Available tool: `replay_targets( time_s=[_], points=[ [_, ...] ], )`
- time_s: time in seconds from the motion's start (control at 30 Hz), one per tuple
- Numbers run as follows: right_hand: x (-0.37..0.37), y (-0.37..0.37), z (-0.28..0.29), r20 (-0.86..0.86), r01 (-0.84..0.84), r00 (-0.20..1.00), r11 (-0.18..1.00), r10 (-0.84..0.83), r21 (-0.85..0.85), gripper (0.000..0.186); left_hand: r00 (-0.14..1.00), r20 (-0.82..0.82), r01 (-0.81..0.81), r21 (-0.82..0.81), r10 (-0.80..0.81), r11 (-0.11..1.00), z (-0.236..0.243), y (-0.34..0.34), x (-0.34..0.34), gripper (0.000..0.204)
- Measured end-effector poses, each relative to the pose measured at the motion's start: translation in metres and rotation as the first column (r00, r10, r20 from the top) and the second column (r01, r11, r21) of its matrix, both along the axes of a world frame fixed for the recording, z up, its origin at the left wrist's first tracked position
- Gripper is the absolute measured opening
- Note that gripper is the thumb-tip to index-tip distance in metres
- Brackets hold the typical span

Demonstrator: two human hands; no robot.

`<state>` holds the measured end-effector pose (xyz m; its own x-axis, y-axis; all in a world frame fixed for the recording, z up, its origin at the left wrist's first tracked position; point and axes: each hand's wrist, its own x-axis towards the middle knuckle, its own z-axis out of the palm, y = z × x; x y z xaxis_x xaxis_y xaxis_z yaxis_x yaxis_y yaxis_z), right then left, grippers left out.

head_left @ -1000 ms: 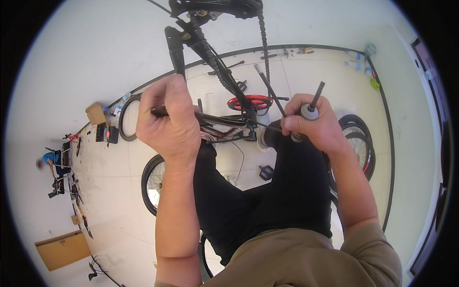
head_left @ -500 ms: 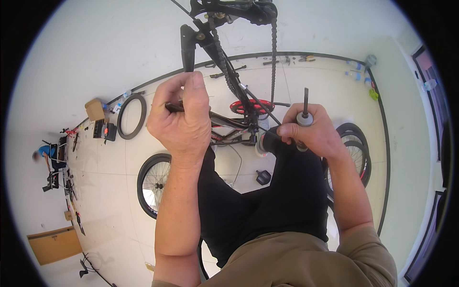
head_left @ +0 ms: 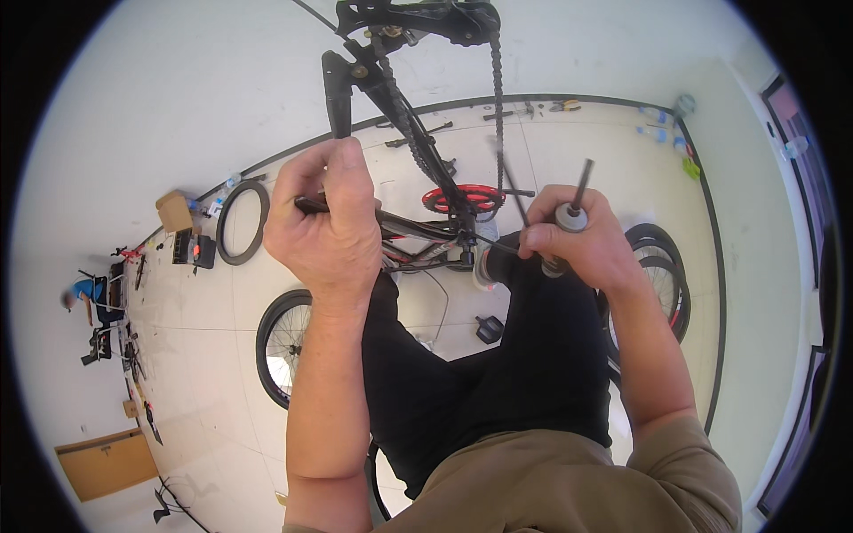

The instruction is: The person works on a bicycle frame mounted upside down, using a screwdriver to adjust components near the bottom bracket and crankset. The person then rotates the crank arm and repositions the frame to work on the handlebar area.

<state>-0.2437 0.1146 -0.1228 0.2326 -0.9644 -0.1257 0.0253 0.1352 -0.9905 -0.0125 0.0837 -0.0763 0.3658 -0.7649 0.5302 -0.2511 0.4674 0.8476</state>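
My left hand (head_left: 324, 209) is closed around a dark tube of the black bicycle frame (head_left: 426, 235). Its thumb points up, just below a black frame end (head_left: 338, 98). In my right hand (head_left: 577, 235) is a screwdriver (head_left: 570, 216) with a pale grey handle, its dark shaft pointing up. Thumb and fingers of that hand also pinch a thin dark rod (head_left: 511, 182), slanting up and left; its exact kind cannot be made out. A bicycle chain (head_left: 498, 89) hangs from the black derailleur (head_left: 453, 22), beside the red chainring (head_left: 462, 198).
A black pedal (head_left: 489, 330) lies on the floor between my legs. Wheels stand by my left arm (head_left: 283, 346) and right arm (head_left: 662, 275). A loose tyre (head_left: 242, 222), a cardboard box (head_left: 178, 210), pliers (head_left: 565, 106) and bottles (head_left: 653, 133) lie along the walls. Another person (head_left: 84, 291) sits far left.
The thin rod in my right hand has swung upward, away from the frame. The screwdriver shaft now leans right. The bicycle frame and my left hand sit slightly further left in view.
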Motion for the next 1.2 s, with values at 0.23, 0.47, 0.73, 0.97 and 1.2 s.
replay_targets(
  time_s=[0.23,0.47,0.73,0.97,1.2],
  points=[
    [0.013,0.011,-0.006,0.131,0.076,0.99,0.981,-0.053,-0.178,0.01,1.0,0.008,0.022,-0.028,-0.021,0.999,-0.002,-0.002,0.0,0.024],
    [0.022,0.013,0.005,0.135,0.071,0.99,0.967,-0.038,-0.245,0.012,0.999,0.05,0.002,-0.052,0.001,0.999,-0.005,0.0,0.003,0.021],
    [0.002,0.01,-0.019,0.321,0.091,0.947,0.966,-0.009,-0.241,0.014,0.995,0.094,0.028,-0.14,-0.015,0.99,-0.016,0.001,0.01,0.044],
    [-0.001,0.013,-0.018,0.353,0.128,0.935,0.96,-0.033,-0.25,0.014,0.948,0.257,0.004,-0.593,0.185,0.805,-0.038,0.03,0.02,0.088],
    [0.005,-0.001,-0.015,0.297,0.161,0.952,0.945,-0.072,-0.286,0.012,0.946,0.257,0.162,0.155,-0.198,0.975,-0.146,0.102,0.001,0.066]
  ],
)
